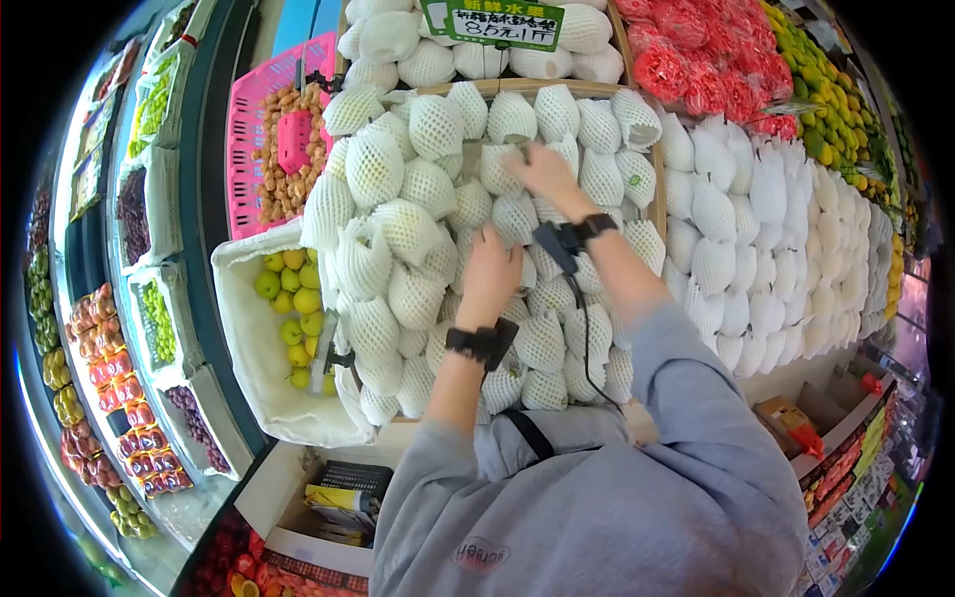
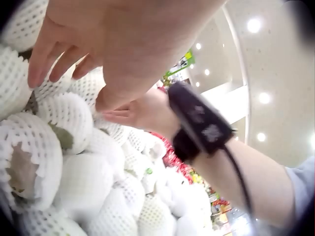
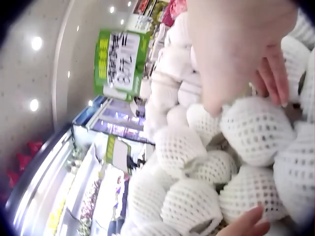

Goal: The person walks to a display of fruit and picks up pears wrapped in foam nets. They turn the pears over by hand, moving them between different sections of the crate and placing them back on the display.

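Note:
Fruits in white foam nets, such as one netted fruit [image 1: 374, 167], fill a wooden-edged display in the head view. My left hand [image 1: 489, 274] [image 2: 123, 44] rests low over the middle of the pile, its fingers loosely extended and touching or just above the nets. Farther forward and to the right, my right hand [image 1: 549, 179] [image 3: 241, 44] reaches to another netted fruit [image 1: 499, 169] [image 3: 258, 130]. Its thumb and extended fingers lie about the top of that fruit; whether they press on it is unclear. In the left wrist view, one net [image 2: 29, 162] gapes around its fruit.
A white-lined crate [image 1: 239, 338] of yellow-green fruit and a pink basket [image 1: 242, 129] stand left. A green price sign [image 1: 492, 22] rises behind the pile. Red-wrapped fruit [image 1: 686, 60] lies at back right, more white-netted fruit [image 1: 713, 214] at right. A cable [image 1: 585, 338] hangs from my right wrist.

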A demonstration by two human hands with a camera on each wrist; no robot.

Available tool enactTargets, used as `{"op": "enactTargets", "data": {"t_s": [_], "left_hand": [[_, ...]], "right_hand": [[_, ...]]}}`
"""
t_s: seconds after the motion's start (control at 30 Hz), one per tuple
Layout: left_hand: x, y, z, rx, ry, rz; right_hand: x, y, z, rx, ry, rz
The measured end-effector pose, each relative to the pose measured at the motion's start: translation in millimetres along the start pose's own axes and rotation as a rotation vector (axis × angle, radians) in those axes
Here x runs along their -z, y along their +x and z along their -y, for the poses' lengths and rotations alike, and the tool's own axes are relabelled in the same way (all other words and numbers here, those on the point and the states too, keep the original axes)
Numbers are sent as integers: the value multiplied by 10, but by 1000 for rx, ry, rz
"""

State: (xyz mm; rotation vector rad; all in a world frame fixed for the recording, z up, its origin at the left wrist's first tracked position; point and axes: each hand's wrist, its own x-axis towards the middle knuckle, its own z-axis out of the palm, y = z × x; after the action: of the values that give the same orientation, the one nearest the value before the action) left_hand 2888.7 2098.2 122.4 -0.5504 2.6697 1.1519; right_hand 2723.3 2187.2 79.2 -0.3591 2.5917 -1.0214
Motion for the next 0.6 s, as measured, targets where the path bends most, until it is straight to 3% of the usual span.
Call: {"op": "enactTargets", "data": {"t_s": [0.13, 0.17, 0.23, 0.3, 0.5, 0.53, 0.6], "left_hand": [[-282, 329, 35, 23, -41, -120], [-367, 375, 16, 8, -47, -159], [-443, 405, -186, 172, -38, -66], [-561, 438, -241, 236, -18, -50], [-602, 393, -43, -62, -23, -124], [-598, 354, -10, -87, -23, -109], [-619, 345, 43, -128, -24, -133]], "right_hand": [[619, -201, -237, -16, 192, -188], [615, -209, -317, 38, 77, -208], [502, -201, -551, 148, -159, -248], [323, -145, -581, 95, -145, -126], [126, -148, -432, 73, -304, -107], [180, -126, -395, 30, -305, -3], [207, -88, -487, 77, -220, 6]]}}
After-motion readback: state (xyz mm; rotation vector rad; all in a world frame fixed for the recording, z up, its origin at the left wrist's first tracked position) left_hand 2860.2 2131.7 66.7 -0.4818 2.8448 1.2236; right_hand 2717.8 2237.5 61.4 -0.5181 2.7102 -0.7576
